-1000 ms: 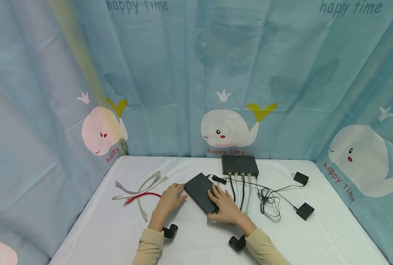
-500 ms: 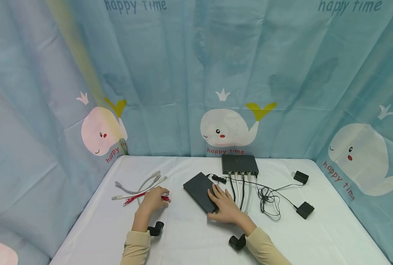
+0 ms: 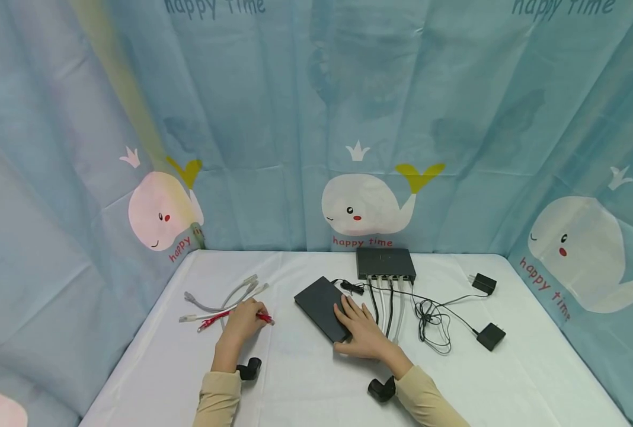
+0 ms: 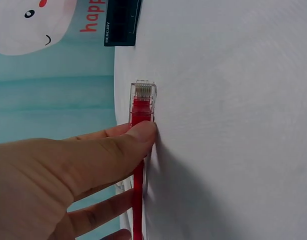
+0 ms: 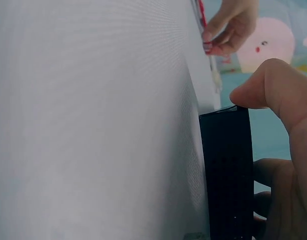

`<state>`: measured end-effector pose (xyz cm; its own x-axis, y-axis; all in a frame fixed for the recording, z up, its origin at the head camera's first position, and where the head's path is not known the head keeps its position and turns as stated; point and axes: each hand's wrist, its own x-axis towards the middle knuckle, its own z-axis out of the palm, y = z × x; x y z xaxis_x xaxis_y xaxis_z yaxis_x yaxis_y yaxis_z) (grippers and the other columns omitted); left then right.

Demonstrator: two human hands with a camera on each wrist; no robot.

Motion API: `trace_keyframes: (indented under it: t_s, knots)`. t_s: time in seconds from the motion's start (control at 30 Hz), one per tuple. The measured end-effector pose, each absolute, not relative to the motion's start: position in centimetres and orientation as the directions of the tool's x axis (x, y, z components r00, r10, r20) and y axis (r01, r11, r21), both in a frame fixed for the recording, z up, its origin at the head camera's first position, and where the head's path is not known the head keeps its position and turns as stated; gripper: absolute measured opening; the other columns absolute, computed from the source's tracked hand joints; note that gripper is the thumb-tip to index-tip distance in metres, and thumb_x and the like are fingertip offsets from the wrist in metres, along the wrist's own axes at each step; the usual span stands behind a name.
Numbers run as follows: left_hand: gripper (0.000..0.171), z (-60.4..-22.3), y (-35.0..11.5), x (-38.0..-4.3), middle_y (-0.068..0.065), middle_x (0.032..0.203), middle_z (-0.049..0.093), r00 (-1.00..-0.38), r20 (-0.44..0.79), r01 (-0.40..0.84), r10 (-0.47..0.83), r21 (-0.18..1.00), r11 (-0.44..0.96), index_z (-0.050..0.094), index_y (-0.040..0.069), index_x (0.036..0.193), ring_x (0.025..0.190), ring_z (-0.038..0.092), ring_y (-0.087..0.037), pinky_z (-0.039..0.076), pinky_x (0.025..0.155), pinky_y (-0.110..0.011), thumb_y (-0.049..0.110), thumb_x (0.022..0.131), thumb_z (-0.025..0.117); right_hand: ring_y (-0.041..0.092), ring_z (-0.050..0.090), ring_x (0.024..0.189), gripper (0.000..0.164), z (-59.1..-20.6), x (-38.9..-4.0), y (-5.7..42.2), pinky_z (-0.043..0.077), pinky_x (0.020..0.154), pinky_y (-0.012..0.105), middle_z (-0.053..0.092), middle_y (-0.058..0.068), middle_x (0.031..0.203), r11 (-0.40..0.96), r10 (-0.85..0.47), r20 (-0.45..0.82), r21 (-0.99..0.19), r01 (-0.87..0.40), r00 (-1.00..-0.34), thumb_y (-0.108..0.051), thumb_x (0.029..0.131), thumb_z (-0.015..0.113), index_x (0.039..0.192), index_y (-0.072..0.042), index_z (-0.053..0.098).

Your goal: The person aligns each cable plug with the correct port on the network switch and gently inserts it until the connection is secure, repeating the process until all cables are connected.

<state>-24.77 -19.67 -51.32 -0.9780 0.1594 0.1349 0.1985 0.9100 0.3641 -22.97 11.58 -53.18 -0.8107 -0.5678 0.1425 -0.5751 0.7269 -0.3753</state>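
Observation:
In the head view my left hand [image 3: 244,320] is at the left of the table among loose network cables. Its thumb and fingertips pinch a red network cable [image 4: 138,200] just behind the clear plug [image 4: 143,92], which points away from the hand. My right hand [image 3: 363,332] rests with spread fingers on a black network switch [image 3: 319,305] lying askew in mid-table. The right wrist view shows the thumb [image 5: 251,95] at a corner of the switch and the other fingers along its top.
A second black network switch [image 3: 386,263] stands at the back with several cables plugged in. Right of it lie a coiled cord [image 3: 432,320] and two power adapters [image 3: 491,337]. Grey and white network cables [image 3: 210,307] lie at the left.
My left hand has moved from beside the near switch leftwards to the red cable and closed its fingertips on it. The right hand has stayed on the switch.

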Motion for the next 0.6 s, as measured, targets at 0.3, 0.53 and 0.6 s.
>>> trace_keyframes:
  t_s: [0.3, 0.53, 0.6]
  knots:
    - [0.015, -50.7, -19.0, -24.6, 0.004, 0.075, 0.062, -0.969, 0.131, 0.243, 0.209, 0.363, 0.900, 0.064, 0.017, 0.074, 0.072, 0.056, -0.014, 0.041, 0.076, -0.047, 0.014, 0.071, 0.078, 0.037, 0.013, 0.140, 0.083, -53.4, -23.1, 11.8, 0.014, 0.109, 0.059, 0.016, 0.020, 0.152, 0.714, -0.571, 0.152, -0.393, -0.579, -0.807, -0.048, 0.080, 0.059, 0.145, -0.006, 0.029]
    - [0.021, -49.8, -18.2, -24.1, 0.009, 0.066, 0.060, -0.953, 0.178, 0.293, 0.245, 0.348, 0.890, 0.060, 0.018, 0.072, 0.061, 0.049, -0.008, 0.040, 0.068, -0.037, 0.017, 0.068, 0.081, 0.036, 0.012, 0.141, 0.088, -53.5, -23.3, 12.3, 0.014, 0.110, 0.058, 0.014, 0.019, 0.153, 0.691, -0.599, 0.157, -0.395, -0.606, -0.785, -0.054, 0.080, 0.060, 0.146, -0.008, 0.026]
    - [0.022, -49.5, -17.9, -24.0, 0.008, 0.067, 0.060, -0.954, 0.174, 0.292, 0.244, 0.361, 0.886, 0.059, 0.018, 0.072, 0.060, 0.048, -0.008, 0.039, 0.066, -0.034, 0.016, 0.069, 0.081, 0.036, 0.011, 0.141, 0.091, -53.7, -23.4, 12.4, 0.014, 0.110, 0.058, 0.013, 0.019, 0.153, 0.688, -0.602, 0.158, -0.396, -0.609, -0.783, -0.056, 0.078, 0.062, 0.146, -0.009, 0.025]
